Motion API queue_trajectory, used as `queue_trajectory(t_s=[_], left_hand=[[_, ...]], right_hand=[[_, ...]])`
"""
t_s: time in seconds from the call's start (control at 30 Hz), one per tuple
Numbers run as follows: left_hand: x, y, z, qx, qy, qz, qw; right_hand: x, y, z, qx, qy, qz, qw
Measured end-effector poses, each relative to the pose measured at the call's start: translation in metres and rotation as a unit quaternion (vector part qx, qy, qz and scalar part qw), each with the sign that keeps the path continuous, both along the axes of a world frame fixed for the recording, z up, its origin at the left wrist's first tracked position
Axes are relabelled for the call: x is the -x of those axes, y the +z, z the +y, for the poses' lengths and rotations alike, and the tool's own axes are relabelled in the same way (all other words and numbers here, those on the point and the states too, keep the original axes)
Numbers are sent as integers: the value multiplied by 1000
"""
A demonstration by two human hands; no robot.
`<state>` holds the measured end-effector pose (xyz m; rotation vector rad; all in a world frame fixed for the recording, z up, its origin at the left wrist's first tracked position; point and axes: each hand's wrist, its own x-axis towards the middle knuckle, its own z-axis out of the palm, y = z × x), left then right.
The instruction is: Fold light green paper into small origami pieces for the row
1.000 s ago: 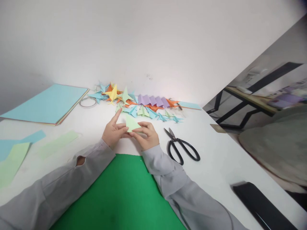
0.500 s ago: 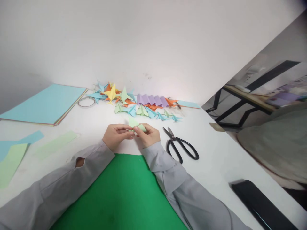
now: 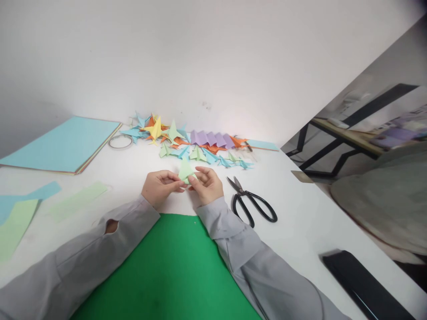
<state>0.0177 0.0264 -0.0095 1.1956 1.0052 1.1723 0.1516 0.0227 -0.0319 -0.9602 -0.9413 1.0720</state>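
Observation:
A small folded piece of light green paper is held up between my two hands, its pointed end upward. My left hand pinches its lower left edge between thumb and fingers. On the other side, my right hand grips the lower right part, thumb in front and fingers partly hidden behind. Just beyond the hands lie folded paper cranes in green, blue, yellow and orange, along with a purple pleated paper strip.
Black-handled scissors lie partly spread to the right. A stack of coloured paper and a tape roll are at the back left, paper strips nearer. A green mat is in front; a black object is at the right.
The green paper has turned more upright, so its point shows more clearly above the fingers. The right fingers have lifted and spread slightly. Other things have stayed put.

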Motion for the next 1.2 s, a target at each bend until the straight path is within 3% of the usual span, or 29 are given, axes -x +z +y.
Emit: queue_trajectory(t_s=[0.2,0.67,1.2], left_hand=[[-2,4,-1,28,-10,-60,998],[-1,6,-1,-8,17,-37,999],[2,3,2,51,-8,-55,997]], right_hand=[[-1,-1,2,14,9,9,1000],[0,1,-1,20,39,-24,999],[7,4,-4,25,-12,-9,1000]])
